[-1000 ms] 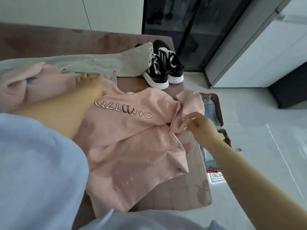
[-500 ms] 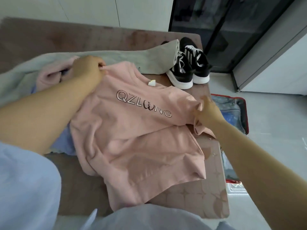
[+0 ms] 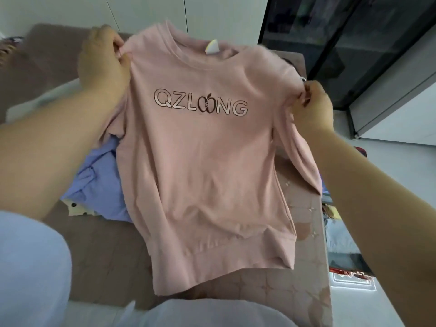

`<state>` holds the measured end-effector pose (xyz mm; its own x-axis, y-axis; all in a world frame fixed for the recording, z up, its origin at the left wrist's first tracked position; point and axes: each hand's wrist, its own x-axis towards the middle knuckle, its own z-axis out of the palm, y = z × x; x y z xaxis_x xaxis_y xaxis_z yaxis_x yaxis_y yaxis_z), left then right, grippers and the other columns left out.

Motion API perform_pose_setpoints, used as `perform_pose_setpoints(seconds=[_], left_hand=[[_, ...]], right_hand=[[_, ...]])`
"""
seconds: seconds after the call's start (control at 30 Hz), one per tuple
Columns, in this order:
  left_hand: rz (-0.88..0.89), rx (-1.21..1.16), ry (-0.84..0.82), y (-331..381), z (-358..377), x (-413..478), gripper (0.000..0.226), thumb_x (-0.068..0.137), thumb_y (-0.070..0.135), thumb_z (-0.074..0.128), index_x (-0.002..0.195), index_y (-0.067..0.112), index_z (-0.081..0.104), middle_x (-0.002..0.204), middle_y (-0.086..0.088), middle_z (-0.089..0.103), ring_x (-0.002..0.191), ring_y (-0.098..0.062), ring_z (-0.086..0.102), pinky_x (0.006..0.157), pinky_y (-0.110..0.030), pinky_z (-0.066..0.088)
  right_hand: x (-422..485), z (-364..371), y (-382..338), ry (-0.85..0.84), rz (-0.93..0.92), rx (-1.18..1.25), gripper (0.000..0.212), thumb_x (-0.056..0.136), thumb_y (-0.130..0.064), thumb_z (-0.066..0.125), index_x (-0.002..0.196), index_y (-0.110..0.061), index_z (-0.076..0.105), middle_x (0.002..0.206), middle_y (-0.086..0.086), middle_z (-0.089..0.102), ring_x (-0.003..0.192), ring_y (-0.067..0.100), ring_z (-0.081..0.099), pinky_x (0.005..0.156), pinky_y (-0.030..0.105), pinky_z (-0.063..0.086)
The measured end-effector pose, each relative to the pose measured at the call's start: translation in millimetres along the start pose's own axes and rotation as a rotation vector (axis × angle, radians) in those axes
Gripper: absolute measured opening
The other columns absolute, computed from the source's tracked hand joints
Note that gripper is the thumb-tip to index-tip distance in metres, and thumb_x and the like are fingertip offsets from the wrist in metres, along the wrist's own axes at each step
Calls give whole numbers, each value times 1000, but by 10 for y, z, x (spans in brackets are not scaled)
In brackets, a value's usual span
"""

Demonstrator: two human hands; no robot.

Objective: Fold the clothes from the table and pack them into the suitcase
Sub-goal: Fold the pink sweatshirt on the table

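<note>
Up off the table (image 3: 106,260) has come the pink sweatshirt (image 3: 203,161); half a sec ago it lay flat and rumpled, now it's held up by both shoulders, front facing the person, hanging fairly straight; the view has swung closer too. Left hand (image 3: 103,60) has its fingers curled tight, pinching the fabric at the shoulder seam on that side, thumb in front; right hand (image 3: 311,107) pinches the other shoulder where the sleeve starts, fingertips bunched on a fold of cloth, sleeve drooping below the wrist. Lettering (image 3: 200,106) reads QZLONG across the chest, w/ a small apple shape for the O; white tag (image 3: 212,47) shows inside the neck. Bottom hem hangs low over the near part of the table; can't tell if it touches. Behind it, to the left, a lilac garment (image 3: 99,173) lies on the table, w/ a cream spotted cloth (image 3: 77,210) poking out at its near edge; a pale cloth (image 3: 47,95) sits further back, blurred. Suitcase (image 3: 346,272) lies open on the floor just beside the table's right edge, mostly hidden by the right forearm; bits of stuff inside, too unclear to name. Light blue sleeve (image 3: 30,267) fills the bottom left corner; dark glass door (image 3: 330,43) at top right.
</note>
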<state>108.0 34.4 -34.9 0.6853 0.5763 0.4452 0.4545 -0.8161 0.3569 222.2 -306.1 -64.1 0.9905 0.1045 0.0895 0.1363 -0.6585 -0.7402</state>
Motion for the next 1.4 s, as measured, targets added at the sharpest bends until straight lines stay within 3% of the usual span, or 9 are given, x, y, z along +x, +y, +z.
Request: perform_pose_setpoints(seconds=[0.1, 0.2, 0.4, 0.6, 0.7, 0.87, 1.13, 1.27, 1.4], left_hand=[[17, 49, -169, 14, 138, -191, 49, 84, 16, 55, 129, 7, 41, 131, -24, 42, 120, -38, 40, 98, -44, 33], [141, 47, -365, 43, 201, -698, 61, 83, 18, 61, 137, 5, 37, 134, -26, 42, 124, -41, 38, 103, -45, 29], [593, -77, -562, -187, -96, -2145, 40, 72, 43, 54, 105, 22, 50, 104, -3, 58, 96, -21, 46, 83, -31, 32], [-261, -201, -409, -482, -316, -2810, 32, 79, 23, 72, 93, 4, 51, 88, -9, 56, 80, -29, 55, 70, -37, 42], [-590, -402, -494, -433, -262, -2984, 27, 89, 23, 59, 99, -1, 53, 91, -9, 60, 86, -27, 58, 68, -29, 38], [-613, -408, -614, -367, -213, -3193, 22, 87, 21, 62, 100, 4, 61, 90, -7, 67, 82, -25, 62, 69, -37, 49], [-770, -374, -312, -605, -497, -3096, 15, 95, 16, 46, 89, 3, 45, 71, -6, 45, 72, -22, 41, 55, -34, 27], [-757, -349, -353, -773, -614, -3071, 7, 96, 14, 45, 94, 8, 47, 86, -12, 49, 80, -22, 43, 59, -33, 27], [-704, -290, -430, -799, -666, -3108, 24, 96, 20, 48, 80, 1, 47, 70, -12, 46, 71, -26, 42, 55, -37, 25]], right_hand=[[-34, 54, 134, -279, 14, -29, 63, 77, -37, 56, 135, -23, 35, 129, 4, 49, 113, 22, 52, 97, 36, 41], [-414, 37, 414, -431, -92, -151, 51, 77, -32, 67, 125, -26, 50, 121, 5, 58, 109, 25, 56, 94, 33, 43], [-1878, -86, 1173, -517, 73, -228, 61, 73, -26, 78, 126, -15, 50, 121, 7, 47, 108, 26, 49, 89, 33, 41], [-2388, -142, 1245, -269, 426, -88, 37, 92, -42, 48, 111, -10, 49, 102, 8, 60, 91, 29, 56, 73, 36, 41], [-2356, -146, 1136, -289, 432, -37, 47, 82, -41, 65, 118, -18, 44, 110, 3, 53, 89, 24, 53, 71, 33, 38], [-2410, -125, 1128, -479, 97, -242, 55, 78, -18, 72, 128, -24, 50, 132, 3, 35, 103, 24, 51, 79, 28, 41], [-2309, -411, 1109, -368, 35, 41, 44, 77, -4, 72, 104, -36, 59, 120, -3, 51, 93, 13, 53, 73, 0, 37], [-2385, -370, 1222, -566, 211, -94, 60, 67, -11, 82, 114, -36, 55, 127, 4, 42, 81, 12, 54, 72, 18, 42], [-2455, -283, 1209, -436, 336, 65, 59, 78, -16, 73, 128, -20, 42, 119, 1, 46, 78, 16, 59, 70, 29, 47]])
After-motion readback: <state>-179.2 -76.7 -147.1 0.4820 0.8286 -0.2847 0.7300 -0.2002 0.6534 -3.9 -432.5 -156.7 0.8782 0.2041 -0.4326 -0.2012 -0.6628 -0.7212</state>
